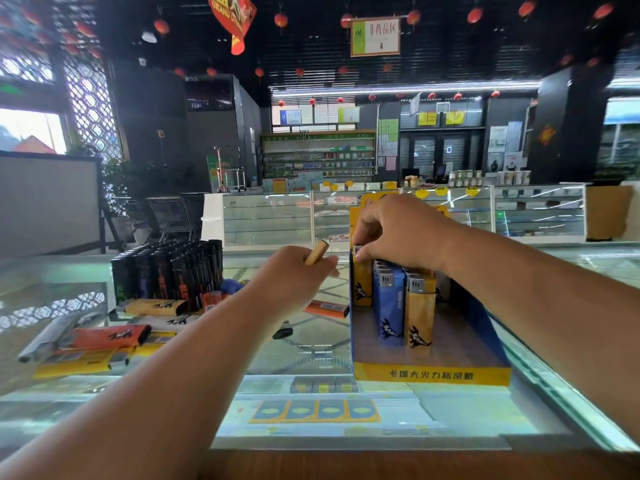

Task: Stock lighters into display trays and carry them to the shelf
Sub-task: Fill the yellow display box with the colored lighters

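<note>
Right hand (pixel 398 233) is reaching over the display tray (pixel 433 375) from the right, fingers curled down, thumb and fingertips pinching the metal top of a yellow lighter (pixel 362 284). That lighter is standing upright at the tray's far left corner, against the left wall. Left hand (pixel 294 277) is gripping a tan lighter (pixel 317 253) in a closed fist, one end sticking up and out toward the right hand. It is hovering above the glass just left of the tray, touching neither the tray nor the other hand. The tray, blue-walled with a yellow front lip printed in black characters, is sitting on the glass counter (pixel 311 355) on the right side. Inside it, blue lighters (pixel 389 306) and more yellow ones (pixel 419 313) are standing upright in rows toward the back, with the brown tray floor showing in front of them. Loose lighters are lying flat on the counter to the left: an orange one (pixel 110 336), a yellow one (pixel 72 365) and a grey one (pixel 45 341) nearest, and another orange one (pixel 327 309) lying under the left wrist, near the tray wall. Behind those, a block of black lighters (pixel 169 271) is standing upright, well apart from the tray. Glass showcases and stocked shelves are running along the back of the shop.
</note>
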The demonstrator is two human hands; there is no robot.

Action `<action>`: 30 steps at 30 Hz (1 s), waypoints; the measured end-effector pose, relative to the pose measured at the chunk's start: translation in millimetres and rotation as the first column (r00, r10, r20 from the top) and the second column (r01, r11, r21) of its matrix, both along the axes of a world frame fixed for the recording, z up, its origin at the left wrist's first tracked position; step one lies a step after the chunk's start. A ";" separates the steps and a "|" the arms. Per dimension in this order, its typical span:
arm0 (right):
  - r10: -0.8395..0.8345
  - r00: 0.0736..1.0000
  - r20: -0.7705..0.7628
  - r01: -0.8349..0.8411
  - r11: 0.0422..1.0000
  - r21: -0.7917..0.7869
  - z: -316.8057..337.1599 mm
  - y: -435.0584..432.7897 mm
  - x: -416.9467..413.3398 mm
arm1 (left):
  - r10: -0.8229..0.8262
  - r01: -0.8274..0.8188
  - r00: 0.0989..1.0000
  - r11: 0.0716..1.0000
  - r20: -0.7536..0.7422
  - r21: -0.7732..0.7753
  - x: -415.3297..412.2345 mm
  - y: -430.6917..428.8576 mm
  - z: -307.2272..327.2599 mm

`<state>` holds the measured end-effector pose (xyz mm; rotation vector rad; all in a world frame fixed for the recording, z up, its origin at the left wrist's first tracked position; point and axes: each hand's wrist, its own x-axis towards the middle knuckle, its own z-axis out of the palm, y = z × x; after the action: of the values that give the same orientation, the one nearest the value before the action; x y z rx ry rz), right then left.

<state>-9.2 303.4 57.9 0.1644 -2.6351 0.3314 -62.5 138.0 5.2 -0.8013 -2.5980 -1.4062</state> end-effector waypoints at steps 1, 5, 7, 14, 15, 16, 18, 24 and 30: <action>-0.003 1.000 0.005 0.003 1.000 0.006 0.3 -0.2 -0.8 | -0.001 0.001 1.000 1.000 0.001 0.003 0.1 0.2 0.1; -0.005 1.000 0.029 0.004 1.000 0.023 0.2 -1.1 -2.7 | -0.002 0.002 1.000 1.000 -0.009 -0.011 0.6 -0.2 0.4; -0.002 0.999 0.042 0.001 1.000 0.021 0.3 -0.3 -2.5 | -0.006 0.006 1.000 1.000 -0.010 -0.004 1.7 0.3 0.7; 0.059 0.998 0.023 -0.058 0.998 -0.038 0.6 2.3 5.1 | -0.039 0.040 0.999 0.999 -0.023 0.026 5.6 -1.1 4.6; 0.093 0.996 -0.008 -0.093 0.992 -0.090 0.4 1.6 8.4 | -0.041 0.043 0.999 0.998 -0.033 0.036 6.3 -1.3 6.1; 0.134 0.990 -0.034 -0.137 0.981 -0.140 0.6 0.1 12.0 | -0.044 0.046 0.998 0.998 -0.046 0.041 7.1 -1.2 7.4; 0.208 0.976 -0.065 -0.217 0.956 -0.197 1.0 -5.0 19.6 | -0.066 0.069 0.995 0.997 -0.078 0.038 9.0 -0.6 9.4; 0.258 0.960 -0.112 -0.272 0.952 -0.138 -0.4 -17.0 28.2 | -0.152 0.156 0.978 0.988 -0.143 0.018 16.2 0.8 11.1; 0.215 0.963 -0.162 -0.248 0.942 -0.224 4.0 -0.4 31.3 | -0.163 0.178 0.959 0.983 -0.232 0.047 17.9 -0.7 12.0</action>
<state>22.1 303.0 62.0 0.4030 -2.4191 0.6941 -44.5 137.3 17.2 -1.1279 -2.3449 -1.3440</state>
